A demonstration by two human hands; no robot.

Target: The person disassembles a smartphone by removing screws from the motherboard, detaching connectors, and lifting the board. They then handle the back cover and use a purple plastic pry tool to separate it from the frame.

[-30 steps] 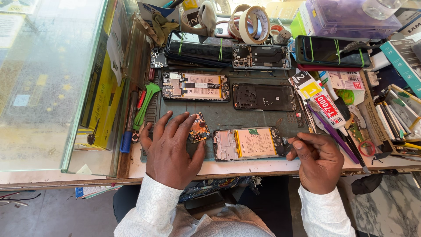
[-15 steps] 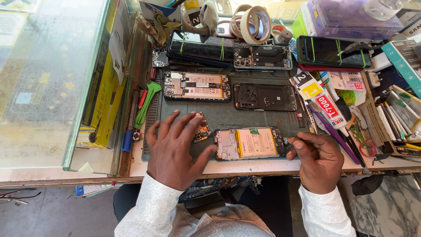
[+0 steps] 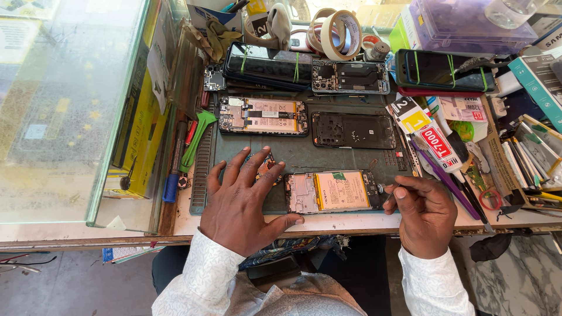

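Opened phones, tape rolls, tools crowd the hands.

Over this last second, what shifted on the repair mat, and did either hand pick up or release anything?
The left hand slid a little to the right and now lies flat, fingers over the small circuit part, thumb by the opened phone. Nothing was picked up or released. The right hand kept its thin tool at the phone's right end. The opened phone and the other phones on the mat stayed put.

Opened phone on mat, between left hand, right hand.
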